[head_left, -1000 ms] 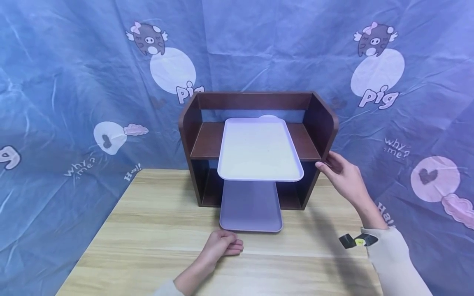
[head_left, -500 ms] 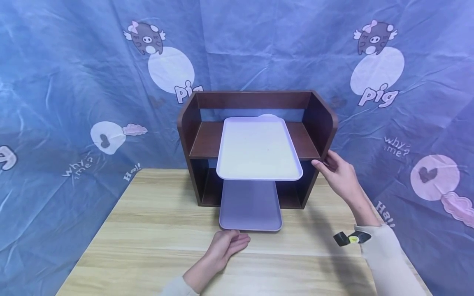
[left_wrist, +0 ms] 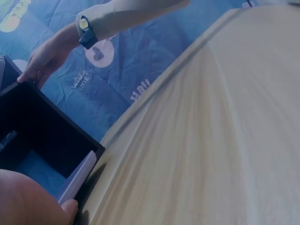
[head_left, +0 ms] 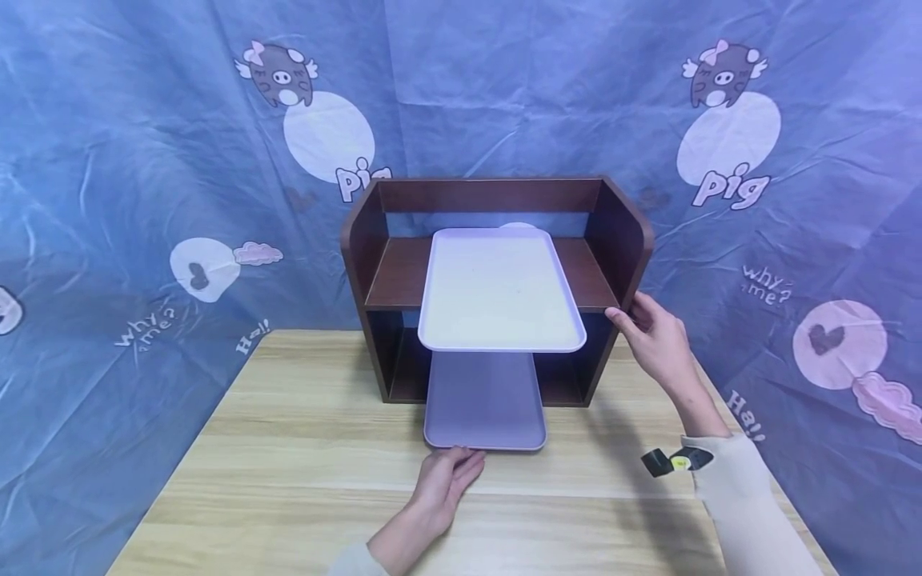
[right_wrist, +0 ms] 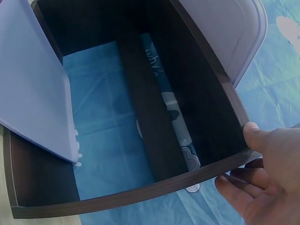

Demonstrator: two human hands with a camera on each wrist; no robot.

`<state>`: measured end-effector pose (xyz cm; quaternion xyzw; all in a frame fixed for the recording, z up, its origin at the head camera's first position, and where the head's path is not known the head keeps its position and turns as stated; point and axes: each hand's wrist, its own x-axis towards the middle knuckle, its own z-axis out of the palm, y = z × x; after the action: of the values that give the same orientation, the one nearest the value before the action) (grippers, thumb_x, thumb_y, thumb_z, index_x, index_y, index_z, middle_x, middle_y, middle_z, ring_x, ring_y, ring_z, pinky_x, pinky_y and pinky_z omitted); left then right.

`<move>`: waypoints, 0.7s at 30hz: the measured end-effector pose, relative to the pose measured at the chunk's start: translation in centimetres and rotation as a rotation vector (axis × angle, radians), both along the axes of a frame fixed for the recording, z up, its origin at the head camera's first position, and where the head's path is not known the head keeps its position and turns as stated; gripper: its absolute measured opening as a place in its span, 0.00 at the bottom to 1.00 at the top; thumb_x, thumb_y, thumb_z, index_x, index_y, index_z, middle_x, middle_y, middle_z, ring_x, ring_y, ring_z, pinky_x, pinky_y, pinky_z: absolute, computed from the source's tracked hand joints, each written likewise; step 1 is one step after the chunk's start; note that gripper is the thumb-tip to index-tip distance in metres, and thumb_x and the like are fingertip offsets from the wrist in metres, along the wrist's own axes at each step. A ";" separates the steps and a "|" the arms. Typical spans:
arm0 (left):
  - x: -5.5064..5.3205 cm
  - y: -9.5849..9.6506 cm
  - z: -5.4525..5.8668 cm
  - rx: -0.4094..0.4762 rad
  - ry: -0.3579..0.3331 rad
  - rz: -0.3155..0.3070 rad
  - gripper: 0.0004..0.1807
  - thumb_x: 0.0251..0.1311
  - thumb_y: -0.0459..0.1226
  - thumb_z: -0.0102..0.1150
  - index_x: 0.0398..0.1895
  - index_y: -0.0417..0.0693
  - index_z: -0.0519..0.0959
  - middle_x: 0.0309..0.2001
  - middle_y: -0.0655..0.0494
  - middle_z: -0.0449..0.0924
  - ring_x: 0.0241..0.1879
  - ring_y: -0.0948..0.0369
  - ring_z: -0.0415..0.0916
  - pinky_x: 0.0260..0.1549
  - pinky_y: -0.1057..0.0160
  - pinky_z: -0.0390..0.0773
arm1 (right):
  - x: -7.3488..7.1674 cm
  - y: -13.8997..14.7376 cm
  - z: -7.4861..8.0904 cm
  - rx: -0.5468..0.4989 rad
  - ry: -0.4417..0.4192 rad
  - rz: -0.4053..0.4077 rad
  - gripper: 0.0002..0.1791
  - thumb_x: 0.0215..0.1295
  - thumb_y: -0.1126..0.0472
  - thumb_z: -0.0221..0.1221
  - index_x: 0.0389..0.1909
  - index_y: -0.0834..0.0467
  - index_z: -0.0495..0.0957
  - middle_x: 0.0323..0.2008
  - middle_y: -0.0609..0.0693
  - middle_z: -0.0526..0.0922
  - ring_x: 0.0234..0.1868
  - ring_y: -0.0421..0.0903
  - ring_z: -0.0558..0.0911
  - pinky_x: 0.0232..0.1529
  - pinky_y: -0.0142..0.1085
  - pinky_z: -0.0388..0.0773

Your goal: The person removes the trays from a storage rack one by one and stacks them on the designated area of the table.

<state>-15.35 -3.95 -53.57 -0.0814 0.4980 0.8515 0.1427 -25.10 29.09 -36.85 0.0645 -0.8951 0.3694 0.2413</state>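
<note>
A dark brown two-tier desktop shelf stands on the table. On its upper board lies a whitish upper tray, jutting out over the front. The lavender lower tray sticks out of the bottom compartment. My left hand pinches the front rim of the lower tray, and in the left wrist view a fingertip shows at the tray's underside. At the right, my right hand grips the shelf's side panel, thumb on its front edge and fingers curled against the outer face in the right wrist view.
A light wood-grain table carries the shelf. Blue cloth with pig prints hangs behind and at both sides. A dark strap sits on the right sleeve. The shelf's back is partly open, with cloth visible through it.
My left hand has come up and right to the front rim of the lower tray. The right hand stays on the shelf's side; shelf and trays keep their places.
</note>
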 end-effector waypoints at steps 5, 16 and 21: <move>0.0 0.2 0.1 0.029 -0.015 0.022 0.33 0.78 0.31 0.45 0.73 0.16 0.46 0.74 0.17 0.54 0.77 0.33 0.63 0.77 0.47 0.70 | -0.1 0.1 0.1 -0.020 -0.034 0.012 0.30 0.77 0.47 0.63 0.70 0.62 0.76 0.60 0.65 0.85 0.61 0.64 0.85 0.48 0.12 0.73; -0.8 0.8 0.5 0.072 -0.010 0.129 0.35 0.81 0.32 0.46 0.76 0.23 0.40 0.76 0.17 0.51 0.78 0.29 0.57 0.78 0.44 0.69 | -0.3 -0.2 0.2 -0.083 -0.088 0.011 0.34 0.75 0.43 0.64 0.71 0.61 0.75 0.62 0.66 0.84 0.62 0.62 0.85 0.42 0.11 0.69; -0.9 1.0 0.4 0.108 0.006 0.187 0.33 0.81 0.30 0.43 0.76 0.24 0.40 0.76 0.17 0.53 0.77 0.28 0.58 0.75 0.43 0.72 | -0.3 -0.4 0.0 -0.099 -0.074 0.004 0.32 0.74 0.44 0.65 0.68 0.61 0.77 0.60 0.65 0.86 0.51 0.28 0.84 0.42 0.12 0.71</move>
<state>-16.30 -2.95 -53.12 -0.1173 0.4419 0.8870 0.0651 -25.38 28.72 -36.88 0.0405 -0.8839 0.4157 0.2102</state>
